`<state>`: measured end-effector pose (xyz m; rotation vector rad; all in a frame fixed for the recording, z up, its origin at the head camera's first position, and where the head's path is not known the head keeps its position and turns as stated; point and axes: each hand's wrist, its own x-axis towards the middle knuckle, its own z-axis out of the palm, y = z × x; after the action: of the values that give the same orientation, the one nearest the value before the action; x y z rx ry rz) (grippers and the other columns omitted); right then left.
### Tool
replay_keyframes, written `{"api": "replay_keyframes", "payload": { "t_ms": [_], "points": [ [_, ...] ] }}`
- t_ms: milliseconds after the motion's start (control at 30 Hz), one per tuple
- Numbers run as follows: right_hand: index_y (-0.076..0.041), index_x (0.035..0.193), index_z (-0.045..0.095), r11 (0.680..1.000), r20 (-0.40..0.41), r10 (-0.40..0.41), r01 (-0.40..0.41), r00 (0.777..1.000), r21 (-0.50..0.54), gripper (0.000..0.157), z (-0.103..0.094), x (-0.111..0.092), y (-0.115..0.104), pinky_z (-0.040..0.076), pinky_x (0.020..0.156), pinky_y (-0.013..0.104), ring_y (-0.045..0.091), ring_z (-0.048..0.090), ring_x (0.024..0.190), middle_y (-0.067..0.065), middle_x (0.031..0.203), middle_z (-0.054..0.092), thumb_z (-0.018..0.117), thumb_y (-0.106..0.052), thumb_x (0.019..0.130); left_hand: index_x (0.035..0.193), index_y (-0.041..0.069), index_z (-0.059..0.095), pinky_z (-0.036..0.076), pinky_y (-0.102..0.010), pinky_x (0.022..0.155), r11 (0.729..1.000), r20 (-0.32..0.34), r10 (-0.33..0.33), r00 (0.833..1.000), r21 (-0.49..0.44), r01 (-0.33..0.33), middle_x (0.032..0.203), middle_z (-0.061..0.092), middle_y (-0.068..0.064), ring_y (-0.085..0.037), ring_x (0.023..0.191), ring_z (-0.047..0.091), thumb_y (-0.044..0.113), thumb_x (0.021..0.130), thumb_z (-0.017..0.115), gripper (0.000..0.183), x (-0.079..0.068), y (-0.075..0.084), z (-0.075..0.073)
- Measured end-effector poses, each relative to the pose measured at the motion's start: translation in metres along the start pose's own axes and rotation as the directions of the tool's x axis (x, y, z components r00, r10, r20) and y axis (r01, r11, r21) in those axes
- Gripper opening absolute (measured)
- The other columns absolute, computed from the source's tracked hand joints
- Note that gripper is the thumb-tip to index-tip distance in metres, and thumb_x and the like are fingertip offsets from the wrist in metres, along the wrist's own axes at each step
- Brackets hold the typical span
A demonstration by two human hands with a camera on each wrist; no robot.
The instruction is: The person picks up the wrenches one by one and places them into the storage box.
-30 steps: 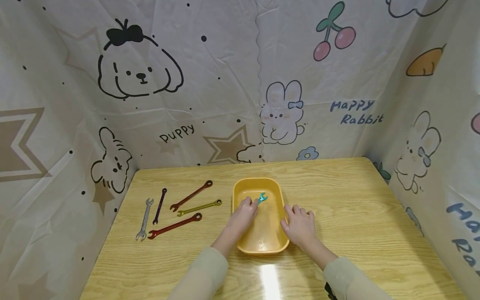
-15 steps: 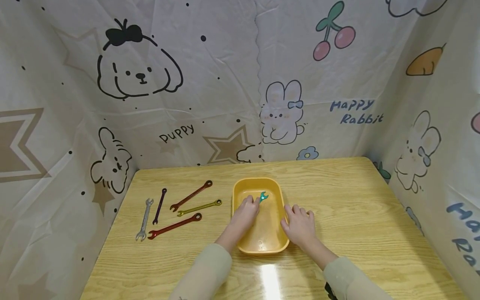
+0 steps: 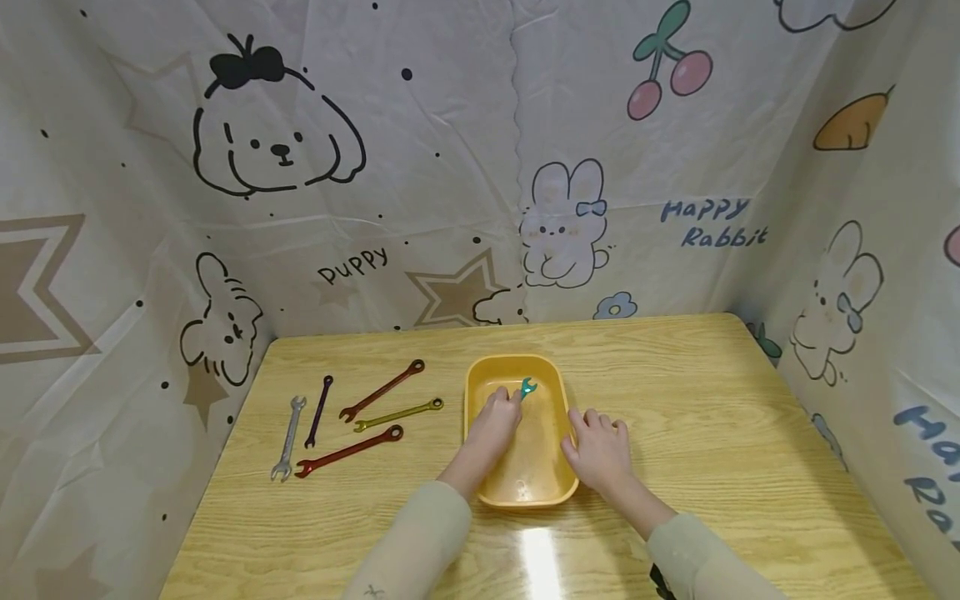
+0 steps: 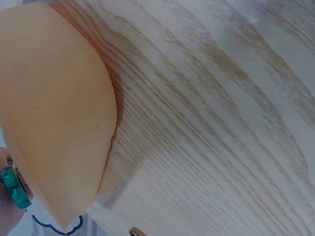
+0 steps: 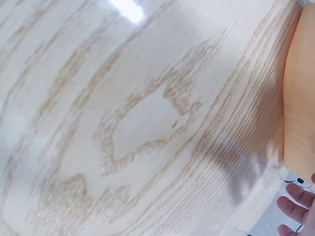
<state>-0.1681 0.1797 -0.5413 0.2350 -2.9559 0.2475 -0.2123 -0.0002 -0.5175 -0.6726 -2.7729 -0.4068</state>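
In the head view my left hand [image 3: 495, 423] reaches into the yellow plastic tray [image 3: 525, 502] and grips a teal wrench [image 3: 528, 387]. Its open-jawed end sticks out past the fingers toward the far right; most of the shank is hidden by the hand. A teal part of the wrench [image 4: 15, 187] also shows beside the fingers at the lower left of the left wrist view. My right hand [image 3: 600, 450] rests against the tray's right rim, thumb and forefinger touching it. Several of its fingers [image 5: 294, 210] stand apart and loosely bent in the right wrist view.
Left of the tray lie a silver wrench [image 3: 288, 439], a purple wrench [image 3: 319, 412], a yellow-green wrench [image 3: 397, 415], an upper red wrench [image 3: 381, 392] and a lower red wrench [image 3: 348, 452]. Printed cloth [image 3: 450, 167] encloses the wooden table [image 3: 675, 375] at the back and sides.
My left hand has shifted slightly right and away from me inside the tray, carrying the teal wrench. My right hand, the tray and the loose wrenches stay in place.
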Motion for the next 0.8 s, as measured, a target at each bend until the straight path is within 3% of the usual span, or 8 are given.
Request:
{"api": "replay_keyframes", "payload": {
  "t_ms": [333, 800],
  "points": [
    [-0.012, 0.115, 0.051, 1.000, -0.014, -0.004, 0.004, 1.000, -0.001, 0.034, 0.000, 0.000, 0.000, 0.035, 0.084, 0.054, 0.034, 0.054, 0.092, 0.012, 0.097, 0.054, 0.053, -0.030, 0.085, 0.108, 0.001, 0.063, 0.049, -0.019, 0.054, 0.999, -0.026, -0.029, 0.999, 0.028, 0.030, 0.083, 0.054, -0.012, -0.019, 0.069, 0.056, 0.010, 0.089, 0.056, 0.023, 0.005, 0.005, 0.007],
    [-0.013, 0.115, 0.051, 1.000, 0.000, -0.007, 0.007, 1.000, -0.012, 0.035, 0.000, 0.000, 0.000, 0.035, 0.085, 0.055, 0.033, 0.053, 0.093, 0.012, 0.098, 0.055, 0.051, -0.032, 0.086, 0.115, 0.000, 0.060, 0.051, -0.019, 0.060, 0.994, 0.070, -0.084, 0.994, -0.062, 0.088, 0.092, 0.055, -0.015, -0.020, 0.077, 0.057, 0.009, 0.091, 0.053, 0.027, 0.003, 0.011, 0.016]
  ]
}}
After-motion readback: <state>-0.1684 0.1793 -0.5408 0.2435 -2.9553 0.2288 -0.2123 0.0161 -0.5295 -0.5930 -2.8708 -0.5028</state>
